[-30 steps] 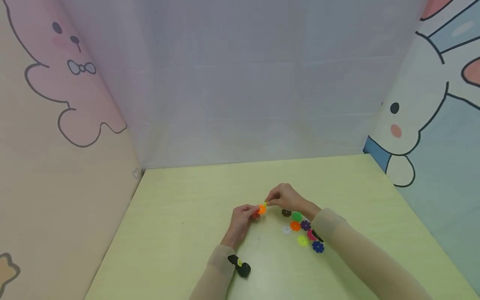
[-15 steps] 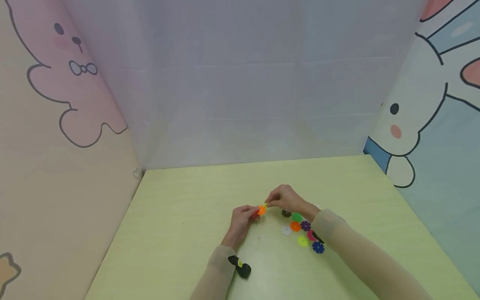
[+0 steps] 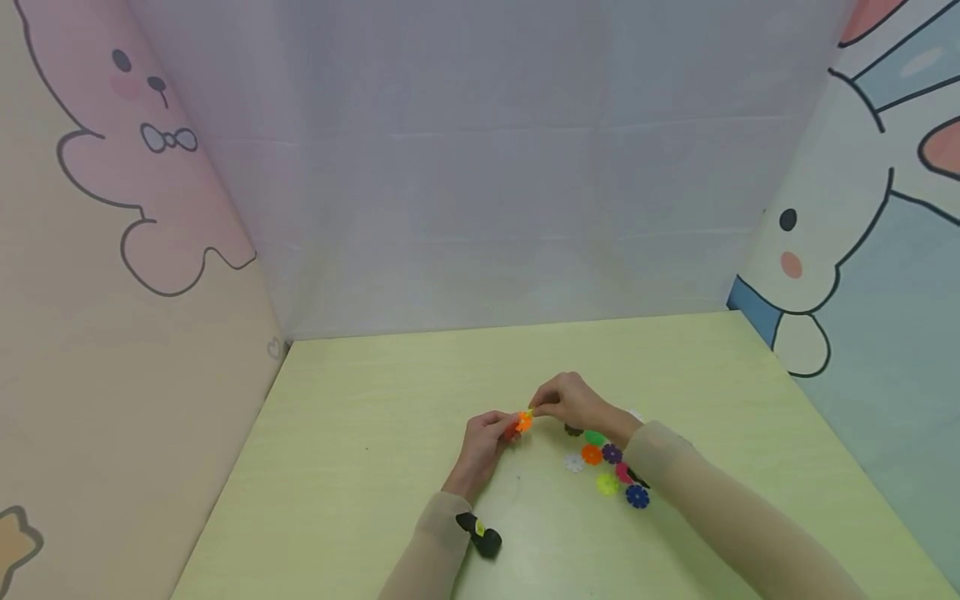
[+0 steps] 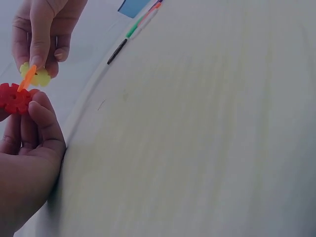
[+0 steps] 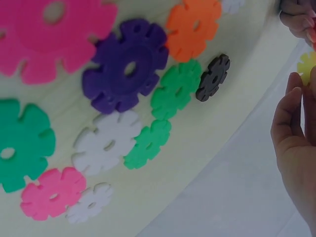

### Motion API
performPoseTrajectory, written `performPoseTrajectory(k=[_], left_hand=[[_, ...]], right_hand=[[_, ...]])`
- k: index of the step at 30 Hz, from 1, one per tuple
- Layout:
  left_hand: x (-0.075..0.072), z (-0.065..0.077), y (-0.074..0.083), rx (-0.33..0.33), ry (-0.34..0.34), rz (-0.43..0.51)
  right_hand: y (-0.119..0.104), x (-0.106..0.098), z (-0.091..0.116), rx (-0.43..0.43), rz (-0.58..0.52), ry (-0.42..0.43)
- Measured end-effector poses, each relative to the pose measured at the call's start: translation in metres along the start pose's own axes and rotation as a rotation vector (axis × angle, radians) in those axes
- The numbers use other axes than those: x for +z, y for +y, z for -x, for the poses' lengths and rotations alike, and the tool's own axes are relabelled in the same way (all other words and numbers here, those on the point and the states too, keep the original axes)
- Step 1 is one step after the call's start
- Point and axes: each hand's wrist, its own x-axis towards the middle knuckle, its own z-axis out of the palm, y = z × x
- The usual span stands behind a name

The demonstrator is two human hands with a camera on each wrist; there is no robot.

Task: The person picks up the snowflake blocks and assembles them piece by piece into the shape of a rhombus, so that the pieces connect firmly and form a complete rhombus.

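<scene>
Slotted plastic flower-shaped discs are joined between the two hands, over the middle of the table. My left hand (image 3: 480, 450) grips a red disc (image 4: 15, 99) between thumb and fingers. An orange disc (image 3: 524, 422) stands out from it, seen edge-on in the left wrist view. From the right, my right hand (image 3: 572, 402) pinches a yellow disc (image 4: 37, 75) against the orange one, so the discs overlap where they meet. In the right wrist view, the right fingers hide part of the yellow disc.
Loose discs lie on the table (image 3: 352, 508) beside and below the right forearm: black (image 5: 213, 78), purple (image 5: 126, 66), green (image 5: 177, 89), orange (image 5: 194, 30), white (image 5: 107, 143), pink (image 5: 53, 193) and others. Upright printed panels border both sides, with a pale curtain (image 3: 480, 167) behind.
Both hands stay nearly in place, still holding the joined discs. The orange disc looks slightly turned between them, and the whole head view has shifted a little.
</scene>
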Motion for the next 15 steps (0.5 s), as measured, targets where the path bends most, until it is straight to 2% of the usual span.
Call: performPoseTrajectory(k=[5,10,15], left_hand=[[0.0007,-0.0013,0.0006,0.003,-0.019,0.001],[0.0020,-0.0008,0.0025,0.031,-0.011,-0.004],[0.0022,-0.0008,0.0026,0.054,-0.036,0.012]], right_hand=[[0.0005,-0.0033,0.0036,0.022,-0.040,-0.001],[0.0027,-0.0059,0.0051,0.031,-0.077,-0.005],[0.0040,-0.0056,0.0053,0.051,-0.097,-0.017]])
